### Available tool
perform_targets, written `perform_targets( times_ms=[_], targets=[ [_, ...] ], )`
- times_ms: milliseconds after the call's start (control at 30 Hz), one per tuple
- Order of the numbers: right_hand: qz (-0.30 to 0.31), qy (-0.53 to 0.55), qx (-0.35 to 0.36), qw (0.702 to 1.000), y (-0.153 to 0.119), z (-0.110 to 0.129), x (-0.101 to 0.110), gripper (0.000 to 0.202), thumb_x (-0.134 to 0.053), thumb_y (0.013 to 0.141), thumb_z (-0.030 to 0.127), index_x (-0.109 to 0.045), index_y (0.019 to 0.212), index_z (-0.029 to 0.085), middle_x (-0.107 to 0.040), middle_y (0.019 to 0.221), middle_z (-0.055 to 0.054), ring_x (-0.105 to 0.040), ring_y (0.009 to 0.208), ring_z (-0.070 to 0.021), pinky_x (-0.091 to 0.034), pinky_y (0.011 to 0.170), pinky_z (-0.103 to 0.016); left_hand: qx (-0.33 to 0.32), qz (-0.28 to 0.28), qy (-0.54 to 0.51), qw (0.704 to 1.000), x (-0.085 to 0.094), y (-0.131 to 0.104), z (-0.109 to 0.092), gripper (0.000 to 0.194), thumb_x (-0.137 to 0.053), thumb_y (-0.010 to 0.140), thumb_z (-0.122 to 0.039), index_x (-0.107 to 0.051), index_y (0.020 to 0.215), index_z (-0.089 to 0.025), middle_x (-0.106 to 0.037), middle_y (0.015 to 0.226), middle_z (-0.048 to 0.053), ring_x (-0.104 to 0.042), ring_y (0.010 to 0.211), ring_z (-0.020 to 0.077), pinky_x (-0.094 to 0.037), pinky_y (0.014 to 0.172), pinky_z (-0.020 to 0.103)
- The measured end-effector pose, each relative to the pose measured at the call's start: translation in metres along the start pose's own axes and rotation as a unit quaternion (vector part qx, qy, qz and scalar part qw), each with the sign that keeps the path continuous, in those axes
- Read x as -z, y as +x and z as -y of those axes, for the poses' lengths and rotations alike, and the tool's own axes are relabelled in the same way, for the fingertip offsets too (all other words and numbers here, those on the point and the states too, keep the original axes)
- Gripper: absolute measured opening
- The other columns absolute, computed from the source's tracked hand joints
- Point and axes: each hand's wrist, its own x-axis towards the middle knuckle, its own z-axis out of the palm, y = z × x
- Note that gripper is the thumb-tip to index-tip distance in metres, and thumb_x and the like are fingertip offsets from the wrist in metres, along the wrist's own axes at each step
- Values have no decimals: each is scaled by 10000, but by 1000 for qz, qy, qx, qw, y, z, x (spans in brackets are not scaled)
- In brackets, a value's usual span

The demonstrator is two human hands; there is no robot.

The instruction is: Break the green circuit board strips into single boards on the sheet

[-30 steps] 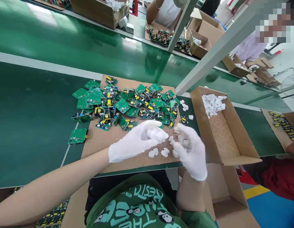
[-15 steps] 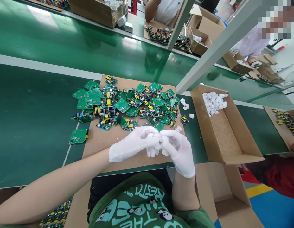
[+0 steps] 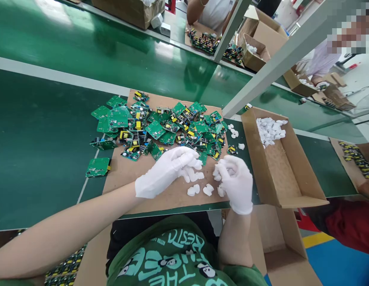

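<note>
My left hand (image 3: 169, 169), in a white glove, is closed with a small white piece (image 3: 198, 165) at its fingertips, above the cardboard sheet (image 3: 121, 171). To its right, my gloved right hand (image 3: 236, 180) has its fingers curled round small white pieces (image 3: 216, 173). Several other white pieces (image 3: 208, 190) lie in small groups on the cardboard just below and between the hands. Beyond the hands spreads a heap of green circuit boards (image 3: 155, 130) with yellow and black parts, some board side up.
An open cardboard box (image 3: 303, 167) with white pieces (image 3: 270, 131) stands at the right. One circuit board (image 3: 98, 167) lies left of the cardboard. A slanted metal post (image 3: 262, 75) rises behind the box. Across the line, a person (image 3: 212, 16) sits at more boards.
My hands have come apart, the right one moving right and the left slightly up and left. White pieces on the cardboard between and below them now show.
</note>
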Motion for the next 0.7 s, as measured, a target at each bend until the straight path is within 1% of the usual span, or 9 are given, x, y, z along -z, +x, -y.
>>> perform_targets(
  times_ms=[67, 133, 233, 300, 367, 467, 567, 633, 700],
  targets=[
    [35, -86, 20, 995, -1, -3, -6, 284, -696, 794, 419, -654, 985, 213, -718, 782, -20, -640, 628, -161, -514, 660, -299, 10, 5, -1, 1000, -1, 0, 2, 343, -694, 827, -450, -629, 975, -148, -705, 864, 60, -625, 607, 112, -516, 553, 214],
    [50, -144, 42, 987, -2, -5, -13, 231, -682, 800, 407, -661, 950, 233, -718, 780, -1, -647, 649, -164, -505, 693, -299, 8, 1, 3, 1000, -1, 1, 3, 350, -690, 828, -452, -627, 985, -146, -700, 859, 59, -626, 614, 115, -511, 550, 211],
    [41, -217, 89, 971, -1, -6, -21, 201, -635, 827, 383, -682, 953, 234, -713, 826, -16, -655, 728, -185, -490, 714, -305, 0, -6, 10, 1000, 0, 0, 3, 371, -694, 818, -464, -628, 987, -141, -696, 853, 61, -623, 610, 117, -505, 542, 211],
    [30, -256, 133, 957, 1, -6, -22, 229, -592, 855, 388, -706, 947, 212, -700, 869, -53, -645, 793, -205, -481, 724, -311, 1, 0, 8, 1000, 0, 0, 3, 363, -691, 822, -458, -627, 987, -141, -695, 857, 61, -624, 614, 117, -508, 542, 211],
    [23, -263, 161, 951, 2, -5, -19, 284, -556, 883, 412, -722, 953, 192, -688, 902, -80, -637, 835, -219, -478, 738, -317, 7, 10, 3, 1000, 1, 0, 3, 341, -681, 837, -445, -622, 989, -144, -696, 862, 57, -623, 614, 112, -510, 544, 208],
    [12, -214, 136, 967, 1, -4, -6, 339, -526, 909, 435, -715, 1050, 192, -695, 928, -80, -640, 786, -207, -487, 739, -323, 11, 22, 2, 1000, 2, 0, 4, 323, -664, 856, -440, -619, 987, -148, -699, 881, 55, -622, 608, 104, -518, 559, 212],
    [40, -161, 60, 984, -2, -7, 11, 333, -552, 901, 450, -691, 1079, 205, -712, 858, -47, -629, 646, -177, -492, 675, -313, 8, 35, -1, 999, 4, 1, 5, 331, -673, 849, -448, -620, 984, -150, -698, 903, 54, -628, 623, 106, -528, 586, 225],
    [81, -177, 33, 980, -4, -11, 17, 306, -600, 869, 463, -692, 1015, 210, -686, 718, -11, -612, 593, -173, -478, 647, -307, 11, 41, -7, 999, 3, 0, 5, 332, -685, 839, -449, -622, 965, -148, -697, 896, 51, -626, 619, 102, -528, 588, 223],
    [106, -222, 50, 968, -5, -15, 18, 282, -645, 832, 448, -695, 975, 211, -638, 633, 12, -607, 605, -179, -461, 655, -303, 20, 44, -12, 999, 2, 0, 5, 329, -693, 834, -446, -622, 939, -143, -696, 875, 48, -620, 601, 94, -521, 576, 212]
  ],
)
